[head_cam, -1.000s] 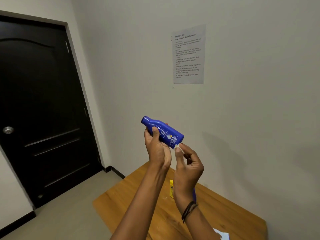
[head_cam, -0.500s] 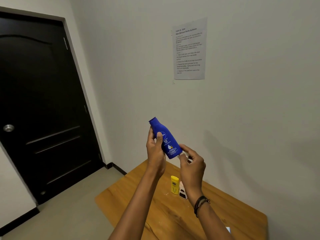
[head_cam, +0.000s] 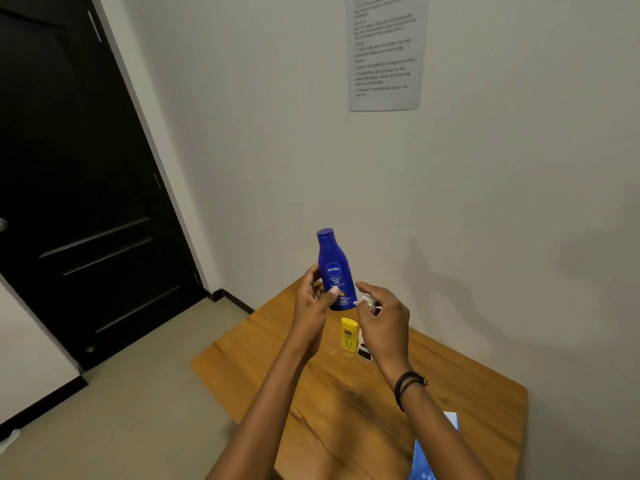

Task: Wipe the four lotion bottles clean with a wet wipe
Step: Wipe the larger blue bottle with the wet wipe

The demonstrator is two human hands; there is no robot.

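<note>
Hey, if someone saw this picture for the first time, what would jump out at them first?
The blue bottle, held upright in the left hand at the picture's centre, with the right hand pinching a white wipe beside its base. Below them, a yellow bottle stands on the wooden table, and a large black door fills the left side.

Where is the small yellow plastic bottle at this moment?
In the head view, the small yellow plastic bottle stands upright on the wooden table, near its far edge by the wall, just below the blue lotion bottle held in the left hand.
</note>
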